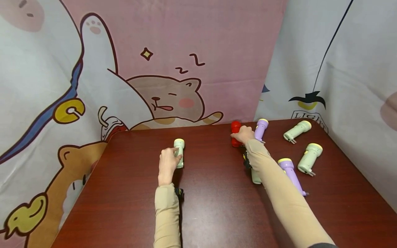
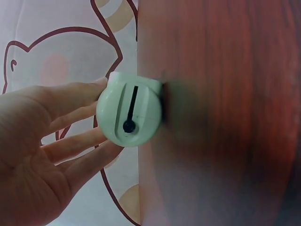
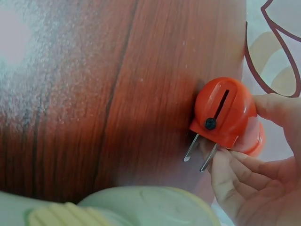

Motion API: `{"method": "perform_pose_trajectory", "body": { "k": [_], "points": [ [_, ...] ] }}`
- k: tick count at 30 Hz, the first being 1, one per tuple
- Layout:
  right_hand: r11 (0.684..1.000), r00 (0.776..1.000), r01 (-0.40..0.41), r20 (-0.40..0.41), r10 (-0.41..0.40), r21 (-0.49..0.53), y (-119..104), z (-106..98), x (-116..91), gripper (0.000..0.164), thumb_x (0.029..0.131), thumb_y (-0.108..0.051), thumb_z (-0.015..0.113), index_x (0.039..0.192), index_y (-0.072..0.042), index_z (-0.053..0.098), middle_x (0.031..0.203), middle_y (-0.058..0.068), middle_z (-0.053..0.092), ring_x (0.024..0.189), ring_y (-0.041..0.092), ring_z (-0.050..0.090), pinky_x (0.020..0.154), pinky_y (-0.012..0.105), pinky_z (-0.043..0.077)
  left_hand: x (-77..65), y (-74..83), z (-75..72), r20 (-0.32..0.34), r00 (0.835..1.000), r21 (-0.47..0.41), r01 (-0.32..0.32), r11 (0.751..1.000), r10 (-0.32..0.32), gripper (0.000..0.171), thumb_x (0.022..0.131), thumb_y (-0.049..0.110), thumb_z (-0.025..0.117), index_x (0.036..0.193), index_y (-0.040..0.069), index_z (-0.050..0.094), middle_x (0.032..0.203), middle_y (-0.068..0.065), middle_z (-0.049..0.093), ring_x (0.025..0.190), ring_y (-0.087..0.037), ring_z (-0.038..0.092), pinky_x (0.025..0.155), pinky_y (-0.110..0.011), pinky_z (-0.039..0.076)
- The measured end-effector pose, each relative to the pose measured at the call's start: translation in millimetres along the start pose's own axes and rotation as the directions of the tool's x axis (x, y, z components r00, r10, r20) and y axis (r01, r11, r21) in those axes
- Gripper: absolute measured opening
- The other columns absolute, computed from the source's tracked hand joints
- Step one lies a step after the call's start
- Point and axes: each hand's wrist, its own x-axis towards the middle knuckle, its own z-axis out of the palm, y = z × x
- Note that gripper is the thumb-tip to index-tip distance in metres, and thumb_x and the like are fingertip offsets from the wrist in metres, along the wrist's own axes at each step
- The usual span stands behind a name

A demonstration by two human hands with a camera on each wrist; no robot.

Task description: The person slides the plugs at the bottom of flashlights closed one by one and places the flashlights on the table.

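In the head view my left hand point(image 1: 167, 161) grips a pale green flashlight point(image 1: 179, 143) with a yellow rim, at the left middle of the table. The left wrist view shows the rounded end point(image 2: 129, 113) of that flashlight, slotted, between thumb and fingers. Toward the back edge, my right hand point(image 1: 245, 133) holds a red flashlight point(image 1: 235, 126), partly hidden by the hand. Seen from the right wrist, thumb and fingers pinch the red body point(image 3: 221, 108) from both sides, and two metal plug prongs point(image 3: 208, 158) stick out of it.
Right of the red one lies a purple flashlight point(image 1: 261, 128); another purple flashlight point(image 1: 288, 167) is beside my right forearm. Two pale green flashlights point(image 1: 309, 158) sit farther right, and one more green flashlight point(image 1: 255, 177) is partly under the forearm. Printed cloth point(image 1: 242, 51) hangs behind the table point(image 1: 214, 213).
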Motion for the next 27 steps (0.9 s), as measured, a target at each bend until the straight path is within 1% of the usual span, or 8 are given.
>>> {"method": "perform_pose_trajectory", "body": {
  "k": [3,7,13,15,18,22,27],
  "points": [
    [1.0,1.0,0.004,-0.006,-0.004,0.009,-1,-4,-4,0.054,0.084,-0.041,0.062,0.108,0.007,0.059,0.102,0.027,0.064,0.089,0.04,0.062,0.082,0.047,0.053,0.1,0.1,0.4,-0.006,1.0,0.01,-0.004,1.0,0.005,0.034,0.078,0.014,0.076,0.11,0.002,0.07,0.107,-0.021,0.07,0.091,-0.041,0.067,0.075,-0.047,0.054],
    [0.999,0.999,0.023,-0.043,-0.022,0.04,-5,-11,-10,0.051,0.084,-0.042,0.061,0.102,0.006,0.061,0.094,0.024,0.064,0.08,0.035,0.061,0.072,0.043,0.053,-0.2,1.8,-0.7,-0.021,1.0,0.026,-0.017,1.0,0.017,0.033,0.079,0.015,0.076,0.109,0.002,0.071,0.107,-0.02,0.07,0.091,-0.041,0.067,0.074,-0.048,0.054],
    [0.996,0.996,0.039,-0.082,-0.032,0.085,-12,-26,-20,0.052,0.085,-0.045,0.061,0.099,0.005,0.061,0.093,0.023,0.064,0.08,0.034,0.061,0.069,0.039,0.05,-1.8,11.7,-1.8,-0.082,0.995,0.027,-0.06,0.998,0.062,0.029,0.081,0.017,0.075,0.107,0.005,0.072,0.106,-0.017,0.071,0.09,-0.041,0.067,0.072,-0.05,0.054],
    [0.995,0.995,0.048,-0.096,-0.039,0.091,-14,-29,-23,0.051,0.084,-0.045,0.061,0.095,0.004,0.062,0.09,0.022,0.064,0.078,0.033,0.06,0.065,0.037,0.048,-2.0,16.5,-0.4,-0.102,0.992,0.024,-0.072,0.997,0.074,0.028,0.081,0.017,0.074,0.107,0.006,0.072,0.105,-0.015,0.071,0.089,-0.041,0.068,0.071,-0.05,0.054],
    [0.994,0.991,0.067,-0.119,-0.057,0.089,-17,-34,-29,0.048,0.084,-0.047,0.062,0.086,0.001,0.063,0.082,0.019,0.064,0.074,0.031,0.059,0.059,0.032,0.046,-2.8,25.1,3.9,-0.139,0.983,0.013,-0.118,0.993,0.118,0.027,0.081,0.016,0.074,0.106,0.006,0.072,0.103,-0.015,0.071,0.087,-0.04,0.068,0.07,-0.05,0.054],
    [0.99,0.987,0.096,-0.138,-0.081,0.105,-23,-40,-39,0.045,0.083,-0.047,0.062,0.077,-0.003,0.064,0.071,0.013,0.062,0.068,0.027,0.057,0.054,0.029,0.042,-4.7,40.9,11.6,-0.184,0.964,0.004,-0.196,0.981,0.193,0.031,0.081,0.017,0.075,0.109,0.005,0.071,0.104,-0.016,0.071,0.09,-0.036,0.069,0.072,-0.047,0.055],
    [0.984,0.983,0.127,-0.148,-0.108,0.126,-33,-46,-53,0.046,0.083,-0.048,0.062,0.07,-0.004,0.064,0.063,0.008,0.06,0.063,0.025,0.055,0.051,0.027,0.039,-8.1,67.3,21.6,-0.178,0.942,-0.041,-0.297,0.954,0.286,0.039,0.082,0.022,0.075,0.115,0.003,0.067,0.106,-0.014,0.071,0.095,-0.028,0.069,0.078,-0.039,0.056]
  ]
}}
